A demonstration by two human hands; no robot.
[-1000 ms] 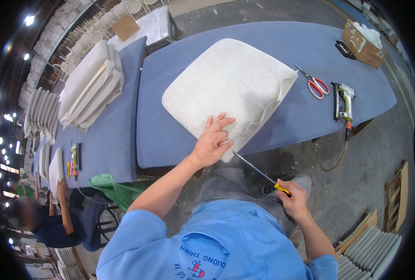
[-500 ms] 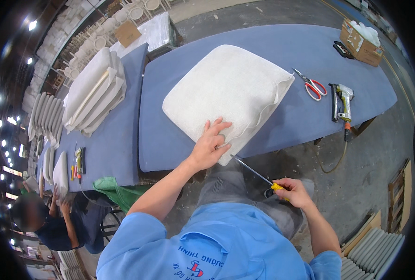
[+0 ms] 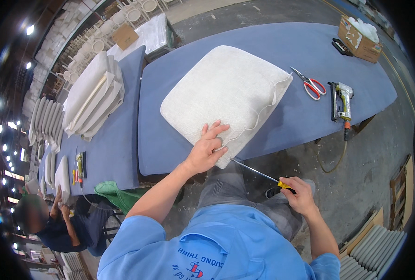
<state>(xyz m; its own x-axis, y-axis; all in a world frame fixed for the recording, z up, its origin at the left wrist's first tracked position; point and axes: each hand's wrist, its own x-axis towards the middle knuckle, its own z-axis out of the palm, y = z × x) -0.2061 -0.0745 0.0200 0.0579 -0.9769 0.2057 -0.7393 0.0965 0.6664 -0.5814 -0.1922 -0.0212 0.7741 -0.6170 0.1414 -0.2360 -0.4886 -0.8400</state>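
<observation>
A light grey fabric seat cushion (image 3: pixel 221 88) lies on the blue-covered table, its near corner jutting past the front edge. A loose, wavy seam of fabric runs along its right side. My left hand (image 3: pixel 206 150) rests on the cushion near that corner, fingers spread and pressing down on the fabric. In my right hand (image 3: pixel 300 195) is a screwdriver (image 3: pixel 259 173) with a yellow and black handle, gripped by the handle. Its long metal shaft points left to the cushion's near corner; the tip meets the corner's edge, and whether it goes under the fabric cannot be told.
Red-handled scissors (image 3: pixel 311 86) and a staple gun (image 3: pixel 342 103) with an air hose lie right of the cushion. A cardboard box (image 3: pixel 359 43) stands at the far right. Stacked cushions (image 3: pixel 95 95) fill the left table, where a co-worker (image 3: pixel 72 224) sits. More grey pads (image 3: pixel 377 249) lie lower right.
My right hand has moved slightly right, and the screwdriver's handle with it. My left hand stays on the cushion's near corner, which has shifted slightly.
</observation>
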